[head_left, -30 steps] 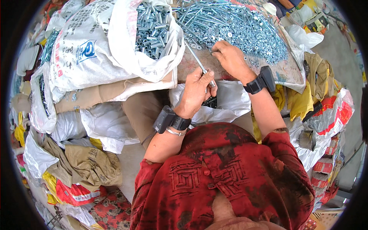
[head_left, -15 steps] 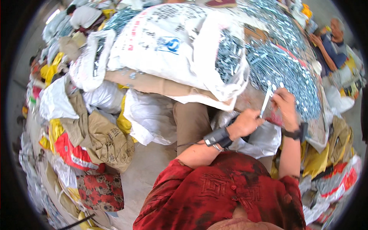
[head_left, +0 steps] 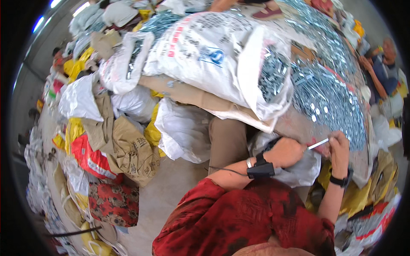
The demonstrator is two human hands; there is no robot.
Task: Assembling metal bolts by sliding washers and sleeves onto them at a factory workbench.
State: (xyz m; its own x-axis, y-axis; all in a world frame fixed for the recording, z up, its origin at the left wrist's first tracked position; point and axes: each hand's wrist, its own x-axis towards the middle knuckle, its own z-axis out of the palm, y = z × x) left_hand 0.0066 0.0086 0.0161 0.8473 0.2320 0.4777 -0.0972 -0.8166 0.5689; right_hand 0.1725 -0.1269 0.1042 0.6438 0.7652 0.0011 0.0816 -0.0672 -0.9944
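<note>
A thin, flat, shiny metal strip [head_left: 318, 144] slants between my two hands. At its upper right end, my right hand [head_left: 340, 154] pinches it with thumb and fingers. My left hand [head_left: 287, 152] is closed at the lower left end, its back turned up and its fingertips mostly hidden. Just beyond the hands spreads a big heap of similar metal strips [head_left: 331, 104] on the work surface. To the left of the heap, an open white woven sack [head_left: 188, 53] lies on its side with more metal pieces [head_left: 273, 74] in its mouth.
A smaller white sack [head_left: 117, 72] lies farther left. Brown, yellow and red bags [head_left: 132, 149] and a floral-covered block [head_left: 113, 205] are on the floor at my left. White plastic [head_left: 305, 170] hangs below my hands. Another person [head_left: 380, 70] sits at the far right.
The strip has tipped from steeply upright to a flatter slant. My left hand has turned back-up, and the hands are slightly farther apart. The whole view has shifted.
</note>
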